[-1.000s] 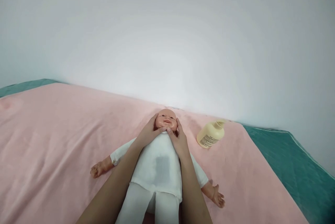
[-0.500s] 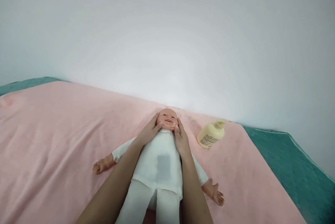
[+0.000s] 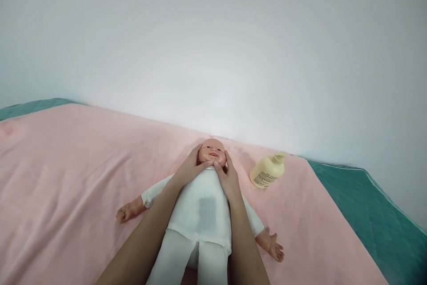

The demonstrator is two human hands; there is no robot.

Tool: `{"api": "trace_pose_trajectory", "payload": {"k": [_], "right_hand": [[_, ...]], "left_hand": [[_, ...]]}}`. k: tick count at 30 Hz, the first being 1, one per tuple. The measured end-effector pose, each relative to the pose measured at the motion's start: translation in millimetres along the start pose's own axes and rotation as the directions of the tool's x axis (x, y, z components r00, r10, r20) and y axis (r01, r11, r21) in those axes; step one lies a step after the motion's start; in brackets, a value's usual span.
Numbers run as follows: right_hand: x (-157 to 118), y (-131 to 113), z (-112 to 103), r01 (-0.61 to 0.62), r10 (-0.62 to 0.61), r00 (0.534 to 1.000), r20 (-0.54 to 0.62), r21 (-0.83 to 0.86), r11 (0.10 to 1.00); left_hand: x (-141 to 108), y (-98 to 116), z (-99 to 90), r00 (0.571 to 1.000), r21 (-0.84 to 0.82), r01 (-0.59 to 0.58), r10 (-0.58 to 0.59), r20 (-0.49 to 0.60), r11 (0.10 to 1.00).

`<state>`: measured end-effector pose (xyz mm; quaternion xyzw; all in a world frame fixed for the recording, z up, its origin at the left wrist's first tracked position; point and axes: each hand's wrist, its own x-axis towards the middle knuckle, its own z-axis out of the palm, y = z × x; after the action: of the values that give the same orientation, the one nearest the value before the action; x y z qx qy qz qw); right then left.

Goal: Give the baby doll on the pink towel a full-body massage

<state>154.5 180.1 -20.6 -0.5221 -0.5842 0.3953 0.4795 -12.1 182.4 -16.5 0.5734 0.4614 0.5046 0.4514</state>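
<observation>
A baby doll (image 3: 187,211) with a white cloth body lies on its back, its arms spread to both sides. On the left of its head, my left hand (image 3: 191,168) cups the cheek, the thumb reaching in under the chin. My right hand (image 3: 229,179) holds the other side the same way, its thumb tip close to the left one at the chin. The fingers behind the head are partly hidden. A grey rectangular patch shows on the doll's belly.
A pale yellow pump bottle (image 3: 267,171) stands to the right of the doll's head. Beneath everything is a wrinkled pink sheet (image 3: 83,156), with a green quilted cover (image 3: 373,205) showing at its sides. A white wall (image 3: 213,45) rises behind.
Both thumbs have slid from the doll's cheeks down and inward to the chin. The palms still hold the sides of the head, and the bottle has stayed put.
</observation>
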Motion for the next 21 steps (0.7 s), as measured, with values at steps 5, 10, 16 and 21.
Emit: {"api": "trace_pose_trajectory", "payload": {"k": [5, 10, 16, 21], "right_hand": [[0.1, -0.5, -0.9, 0.016, -0.016, 1.0, 0.025, -0.005, 1.0], [1.1, 0.2, -2.2, 0.038, -0.036, 0.999, 0.032, -0.048, 0.998], [1.6, -1.5, -1.5, 0.049, -0.048, 0.999, 0.013, -0.083, 0.995], [1.8, -2.0, -0.7, 0.048, -0.049, 0.999, -0.019, -0.076, 0.996]], "left_hand": [[1.7, -6.2, -1.4, 1.0, 0.103, 0.011, -0.011, -0.001, 0.995], [2.9, -2.8, -4.4, 0.999, 0.169, -0.03, 0.023, 0.045, 0.985], [2.8, -2.5, -5.4, 0.996, 0.177, -0.052, 0.037, 0.084, 0.983], [0.3, 2.8, -3.1, 0.998, 0.108, -0.036, 0.03, 0.058, 0.993]]}}
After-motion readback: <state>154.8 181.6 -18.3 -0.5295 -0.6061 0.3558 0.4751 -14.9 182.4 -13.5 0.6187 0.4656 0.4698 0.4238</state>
